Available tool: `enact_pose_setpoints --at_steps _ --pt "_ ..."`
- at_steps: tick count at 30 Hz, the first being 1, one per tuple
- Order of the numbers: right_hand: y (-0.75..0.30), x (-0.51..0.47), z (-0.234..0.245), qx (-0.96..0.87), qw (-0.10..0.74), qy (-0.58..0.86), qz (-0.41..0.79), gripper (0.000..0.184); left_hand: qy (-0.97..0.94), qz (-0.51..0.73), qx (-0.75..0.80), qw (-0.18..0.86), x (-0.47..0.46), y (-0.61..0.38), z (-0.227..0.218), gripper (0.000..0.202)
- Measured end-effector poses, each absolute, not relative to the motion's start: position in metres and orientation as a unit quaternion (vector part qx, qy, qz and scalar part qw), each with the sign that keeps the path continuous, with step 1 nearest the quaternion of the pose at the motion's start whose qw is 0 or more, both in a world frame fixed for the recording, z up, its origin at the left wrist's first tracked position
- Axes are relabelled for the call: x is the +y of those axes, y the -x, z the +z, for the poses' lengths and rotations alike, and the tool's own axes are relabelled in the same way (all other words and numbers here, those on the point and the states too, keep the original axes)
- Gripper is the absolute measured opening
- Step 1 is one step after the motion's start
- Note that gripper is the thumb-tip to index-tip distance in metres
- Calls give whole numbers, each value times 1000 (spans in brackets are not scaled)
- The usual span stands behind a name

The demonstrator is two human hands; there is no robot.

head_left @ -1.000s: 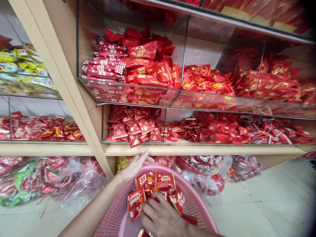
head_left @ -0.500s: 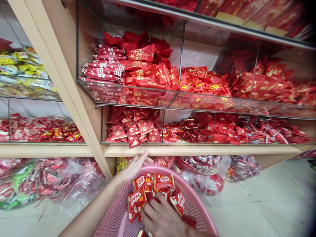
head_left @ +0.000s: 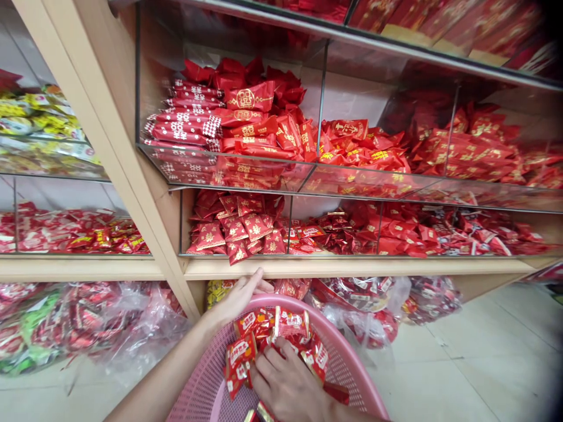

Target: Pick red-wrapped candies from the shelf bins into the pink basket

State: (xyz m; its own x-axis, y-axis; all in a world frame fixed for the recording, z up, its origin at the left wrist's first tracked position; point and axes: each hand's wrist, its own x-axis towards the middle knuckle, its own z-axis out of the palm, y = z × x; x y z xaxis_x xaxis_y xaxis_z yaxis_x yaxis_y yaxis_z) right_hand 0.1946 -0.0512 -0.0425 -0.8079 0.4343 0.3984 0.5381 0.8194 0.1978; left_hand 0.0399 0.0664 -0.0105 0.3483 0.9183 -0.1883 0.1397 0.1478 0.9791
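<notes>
A pink mesh basket (head_left: 352,375) sits low in front of me. My left hand (head_left: 240,298) grips its far rim, fingers curled over the edge. Inside the basket my right hand (head_left: 288,387) is closed round a bunch of red and orange candy packets (head_left: 272,337), with several sticking out above the fingers. The wooden shelf edge (head_left: 352,266) runs just beyond the basket.
Glass-fronted shelf bins hold heaps of red wrapped sweets (head_left: 246,123), with smaller red packets (head_left: 237,231) one level down. Yellow sweets (head_left: 39,117) fill a bin at the left. Clear plastic bags of candy (head_left: 88,322) lie on the tiled floor (head_left: 484,363) under the shelves.
My right hand has shifted slightly up and gathered the packets tighter in the basket. The left hand stays on the rim. The view tilted down a little.
</notes>
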Motion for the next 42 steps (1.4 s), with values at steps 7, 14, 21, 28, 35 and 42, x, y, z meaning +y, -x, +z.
enact_pose_setpoints --at_steps 7,14,21,28,35,42 --pt "-195 -51 -43 -939 160 267 -147 13 -570 324 469 592 67 -40 -10 67" --pt "-228 -69 -20 -921 220 304 -104 12 -571 315 472 593 68 -39 -14 66" --pt "-293 -78 -27 -901 185 389 -56 20 -574 315 466 595 63 -39 -6 66" --pt "-284 -67 -36 -868 231 435 -66 22 -572 308 476 593 60 -40 -2 67" --pt "-274 -62 -26 -845 251 468 -60 24 -572 309 482 588 64 -41 -6 71" --pt "-273 -62 -41 -831 255 494 -7 18 -571 305 487 586 64 -40 -7 70"
